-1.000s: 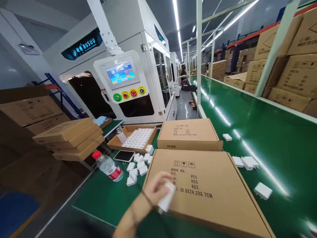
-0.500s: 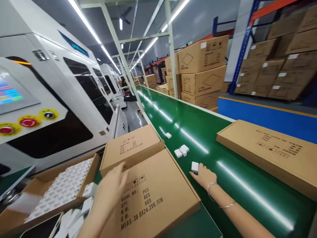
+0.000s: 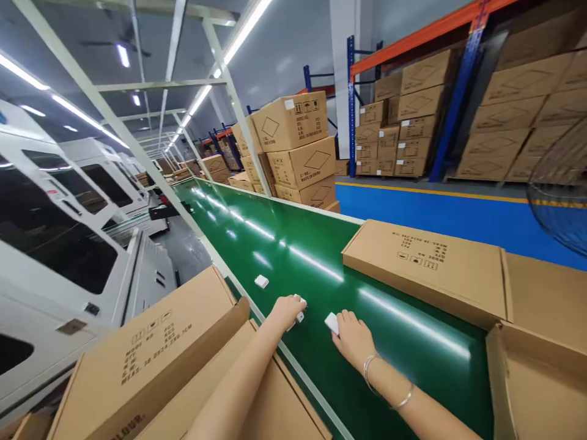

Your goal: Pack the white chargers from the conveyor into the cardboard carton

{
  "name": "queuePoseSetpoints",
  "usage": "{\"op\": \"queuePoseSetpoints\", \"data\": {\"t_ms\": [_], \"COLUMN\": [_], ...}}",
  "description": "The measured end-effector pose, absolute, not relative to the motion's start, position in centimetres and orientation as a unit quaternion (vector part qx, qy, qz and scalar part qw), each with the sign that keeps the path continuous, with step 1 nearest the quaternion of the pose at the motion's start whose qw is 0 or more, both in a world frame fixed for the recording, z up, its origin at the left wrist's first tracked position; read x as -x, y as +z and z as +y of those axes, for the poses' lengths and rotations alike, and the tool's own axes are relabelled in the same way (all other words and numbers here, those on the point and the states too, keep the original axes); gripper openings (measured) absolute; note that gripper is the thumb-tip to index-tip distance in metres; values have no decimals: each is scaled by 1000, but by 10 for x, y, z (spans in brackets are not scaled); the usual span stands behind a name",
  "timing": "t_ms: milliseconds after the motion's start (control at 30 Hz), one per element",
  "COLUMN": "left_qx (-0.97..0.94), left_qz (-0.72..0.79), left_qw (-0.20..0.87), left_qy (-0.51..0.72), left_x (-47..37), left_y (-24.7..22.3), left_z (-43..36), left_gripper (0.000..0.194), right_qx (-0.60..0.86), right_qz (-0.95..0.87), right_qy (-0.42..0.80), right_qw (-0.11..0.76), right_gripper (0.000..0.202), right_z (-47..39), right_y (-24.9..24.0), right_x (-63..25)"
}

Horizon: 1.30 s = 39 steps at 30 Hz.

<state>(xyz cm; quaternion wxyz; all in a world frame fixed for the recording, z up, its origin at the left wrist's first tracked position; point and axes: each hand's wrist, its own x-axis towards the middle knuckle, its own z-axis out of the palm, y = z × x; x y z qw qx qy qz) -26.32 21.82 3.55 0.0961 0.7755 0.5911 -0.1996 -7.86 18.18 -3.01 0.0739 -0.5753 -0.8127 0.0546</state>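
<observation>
My right hand, with two bracelets at its wrist, holds a small white plug-in charger between thumb and fingers, just over the green belt. Across the cardboard box nearest me, my left hand reaches onto the belt. Its fingers are closed on white chargers, which they partly hide; how many I cannot tell. Farther up the belt lies a single white charger, apart from both hands.
Closed cardboard boxes sit along the left edge. Another closed box lies on the belt's right side, beside an open box. White machines line the left; stacked cartons and a wire fan guard are to the right.
My left hand has moved from above the near box onto the belt and closed on the chargers there. The view has swung right; my right hand still holds its charger.
</observation>
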Motion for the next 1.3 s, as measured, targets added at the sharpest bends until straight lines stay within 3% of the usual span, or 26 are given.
{"op": "queuePoseSetpoints", "data": {"t_ms": [267,433,567,667,800,867,967,1067,1200,1300], "left_qx": [-765,-765,-780,-784,-800,-811,-832,-830,-820,-821], "left_qz": [608,599,564,547,526,519,492,383,255,198], "left_qw": [32,44,79,107,147,160,249,386,477,495], "left_qy": [-210,-232,-260,-273,-247,-218,-63,126,189,204], "left_x": [283,290,282,276,267,255,222,180,131,106], "left_y": [47,45,33,22,20,31,64,110,153,159], "left_z": [210,203,205,211,220,218,196,154,101,77], "left_gripper": [31,28,46,46,32,27,36,35,35,37], "right_qx": [548,554,550,515,446,433,453,439,386,396], "right_qz": [-819,-813,-809,-822,-835,-800,-722,-713,-722,-694], "right_qy": [112,155,193,224,283,349,408,372,301,276], "right_qw": [128,95,76,96,152,224,328,401,489,534], "right_gripper": [22,22,22,23,29,27,29,33,38,40], "right_z": [224,238,245,244,216,186,130,80,36,17], "right_y": [-20,-18,-11,8,42,51,50,46,53,57], "right_x": [132,174,158,112,30,-8,-51,-76,-92,-100]}}
